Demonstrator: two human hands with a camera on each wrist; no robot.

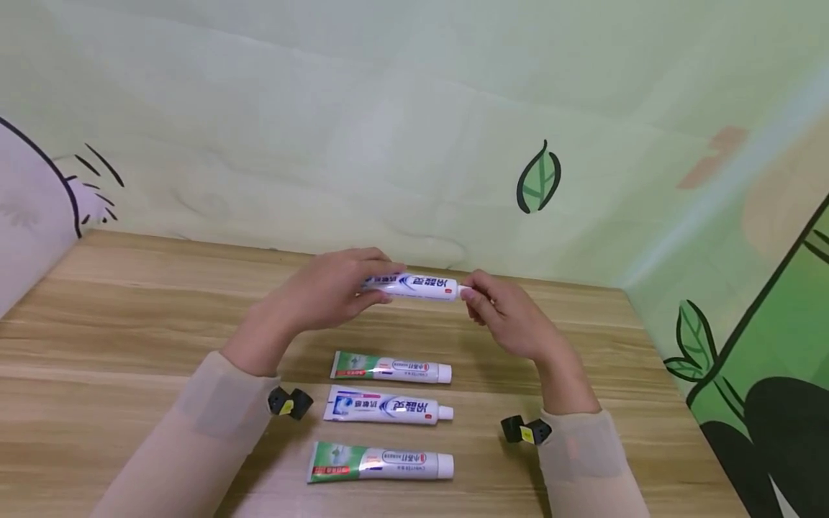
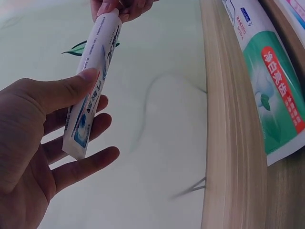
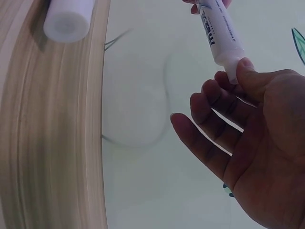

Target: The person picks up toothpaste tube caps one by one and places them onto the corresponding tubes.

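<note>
A white and blue toothpaste tube (image 1: 424, 286) is held level above the back of the table, between both hands. My left hand (image 1: 337, 288) grips its flat tail end, thumb on one side and fingers on the other. At the other end my right hand (image 1: 508, 309) pinches the small white cap (image 3: 232, 71) between thumb and forefinger. In the right wrist view its other fingers are loosely spread. Nearer to me, a green and white toothpaste tube (image 1: 391, 367), a second white and blue tube (image 1: 388, 406) and another green and white tube (image 1: 382, 462) lie in a column, caps to the right.
The wooden table (image 1: 162, 309) ends at a pale green printed wall sheet (image 1: 324, 144) close behind the hands. Black wrist cameras (image 1: 289, 403) are strapped over both sleeves. A patterned panel (image 1: 764, 360) stands at the table's right side.
</note>
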